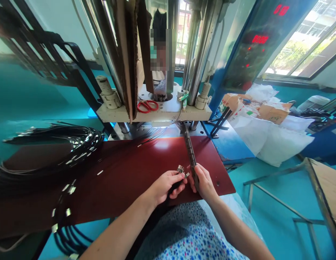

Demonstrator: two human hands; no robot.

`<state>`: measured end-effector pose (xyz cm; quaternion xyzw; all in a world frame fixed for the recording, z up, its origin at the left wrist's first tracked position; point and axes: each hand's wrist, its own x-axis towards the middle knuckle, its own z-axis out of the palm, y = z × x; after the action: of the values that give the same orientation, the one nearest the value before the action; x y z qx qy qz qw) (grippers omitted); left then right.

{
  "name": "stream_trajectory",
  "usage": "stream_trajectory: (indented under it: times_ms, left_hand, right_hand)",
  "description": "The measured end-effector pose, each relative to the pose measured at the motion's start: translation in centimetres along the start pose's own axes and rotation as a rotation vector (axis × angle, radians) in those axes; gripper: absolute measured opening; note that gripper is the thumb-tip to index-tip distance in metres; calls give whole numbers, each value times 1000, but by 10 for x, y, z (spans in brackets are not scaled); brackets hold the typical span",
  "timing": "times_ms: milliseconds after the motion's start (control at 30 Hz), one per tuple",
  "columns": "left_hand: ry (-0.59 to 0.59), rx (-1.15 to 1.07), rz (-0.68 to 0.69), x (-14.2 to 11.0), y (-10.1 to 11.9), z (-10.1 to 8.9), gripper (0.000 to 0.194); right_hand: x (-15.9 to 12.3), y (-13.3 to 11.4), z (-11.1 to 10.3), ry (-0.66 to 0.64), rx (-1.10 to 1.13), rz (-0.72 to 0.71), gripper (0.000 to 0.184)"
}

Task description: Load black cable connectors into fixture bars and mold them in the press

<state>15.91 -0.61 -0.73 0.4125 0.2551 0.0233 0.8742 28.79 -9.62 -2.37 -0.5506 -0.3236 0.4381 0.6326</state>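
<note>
Near the front edge of the dark red worktable (146, 162), my left hand (165, 186) is closed on black cables whose small metal plug ends (181, 169) stick up between my fingers. My right hand (202, 182) pinches at those plug ends and rests against the near end of a long dark metal fixture strip (190, 153). That strip runs from the press machine toward me. Both hands almost touch each other.
A large bundle of black cables with metal connectors (62, 148) lies on the table's left. The press base (157, 112) with red scissors (147, 105) stands behind; another person stands beyond it. White bags and cardboard boxes (268, 122) lie right, beside a metal frame (292, 173).
</note>
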Motion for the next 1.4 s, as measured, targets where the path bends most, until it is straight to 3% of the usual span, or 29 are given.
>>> stream_trajectory:
  times_ms: [100, 267, 400, 633, 800, 900, 1000, 1133, 1267, 1400]
  left_hand:
    - [30, 74, 32, 2, 0, 4, 28]
    - [251, 402, 227, 2, -2, 17, 22]
    - [316, 492, 272, 1, -3, 22, 19]
    - [295, 463, 260, 2, -3, 19, 19]
    - [323, 489, 254, 3, -6, 18, 17]
    - [324, 441, 321, 0, -1, 13, 23]
    - [395, 269, 362, -4, 6, 2, 30]
    - [231, 66, 244, -9, 11, -6, 33]
    - [241, 144, 186, -6, 6, 1, 31]
    - [269, 328, 280, 4, 0, 7, 23]
  right_hand:
    - [-1, -2, 2, 12, -64, -9, 40]
    - [-1, -5, 6, 19, -119, -2, 37]
    - [-1, -5, 7, -13, -128, 3, 35]
    - [0, 1, 5, -23, -199, -38, 33]
    - [0, 1, 8, -12, -419, -121, 34]
    - [-1, 0, 9, -14, -364, -87, 35]
    - [-1, 0, 8, 3, -261, -51, 35]
    - [-2, 1, 7, 23, -185, -50, 37]
    - [-2, 2, 6, 22, -136, -34, 48]
    - [-1, 5, 4, -11, -135, -34, 47]
